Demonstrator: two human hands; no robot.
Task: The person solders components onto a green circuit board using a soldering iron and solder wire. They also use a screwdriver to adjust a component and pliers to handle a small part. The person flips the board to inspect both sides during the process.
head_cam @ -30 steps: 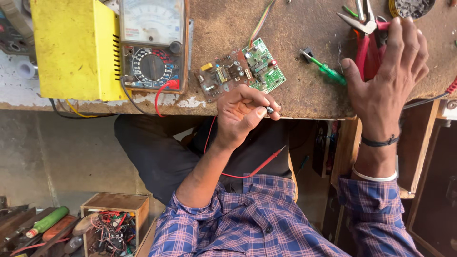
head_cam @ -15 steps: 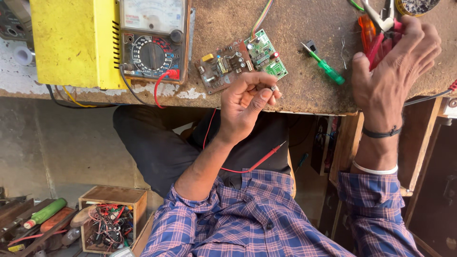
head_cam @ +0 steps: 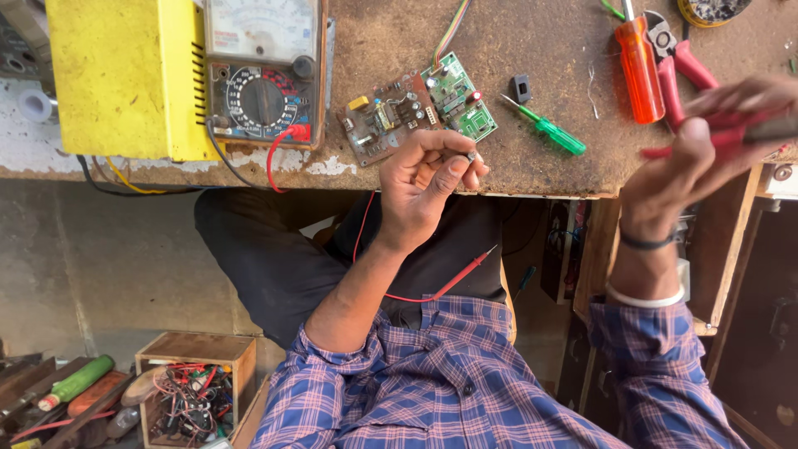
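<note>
My left hand (head_cam: pixel 424 179) is raised at the near edge of the workbench (head_cam: pixel 549 179), and its fingertips pinch a small dark component (head_cam: pixel 470 155). Just beyond it lies a brown and green circuit board (head_cam: pixel 420 112) with a ribbon of coloured wires. My right hand (head_cam: pixel 706 158), blurred, hovers over the bench's right edge and grips a red-handled tool (head_cam: pixel 731 133); the tool's tip cannot be made out. A red test probe (head_cam: pixel 465 270) on a red lead rests in my lap.
An analog multimeter (head_cam: pixel 262 75) leans against a yellow box (head_cam: pixel 125 75) at the left. A green screwdriver (head_cam: pixel 553 133), an orange screwdriver (head_cam: pixel 640 66), red pliers (head_cam: pixel 690 62) and a small black part (head_cam: pixel 521 87) lie on the bench. A wooden box of wires (head_cam: pixel 195 391) stands on the floor.
My right hand has drawn back from the tools at the far right toward the bench's near edge, now holding a red-handled tool. My left hand keeps pinching the small component.
</note>
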